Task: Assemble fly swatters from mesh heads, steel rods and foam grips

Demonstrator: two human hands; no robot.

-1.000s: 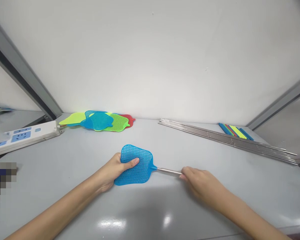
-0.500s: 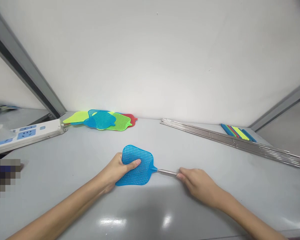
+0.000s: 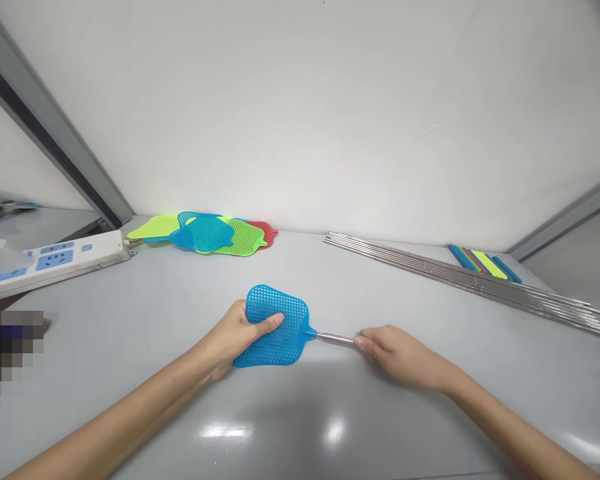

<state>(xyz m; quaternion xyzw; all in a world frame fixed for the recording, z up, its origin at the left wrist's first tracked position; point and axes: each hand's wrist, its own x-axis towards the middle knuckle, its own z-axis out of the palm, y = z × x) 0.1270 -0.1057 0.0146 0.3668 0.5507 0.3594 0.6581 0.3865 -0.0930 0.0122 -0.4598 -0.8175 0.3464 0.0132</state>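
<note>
Blue plastic fly swatter [image 3: 277,327] with a slim steel handle [image 3: 335,338], held low over a pale grey table [image 3: 145,400] near its middle, or resting on it; contact cannot be told. Mesh head is clasped by the left hand [image 3: 230,340], with the thumb [image 3: 275,321] laid across the perforations and the remaining fingers hidden behind the head. Steel handle is pinched in a narrow grip by the fingers [image 3: 364,343] of the right hand [image 3: 400,357], and its far end is concealed by them. A two-handed hold on head and handle is judged to be the step in hand.

Far left: overlapping pile of green, blue and red plastic fly swatters [image 3: 220,237]; handles not made out. White power strip [image 3: 65,260] at left edge, partly cut off. Far right: bundle of long steel rods [image 3: 460,277] and coloured strips [image 3: 485,265], ends cut off at right. Pixelated patch [image 3: 5,347] at left edge, unidentifiable.
</note>
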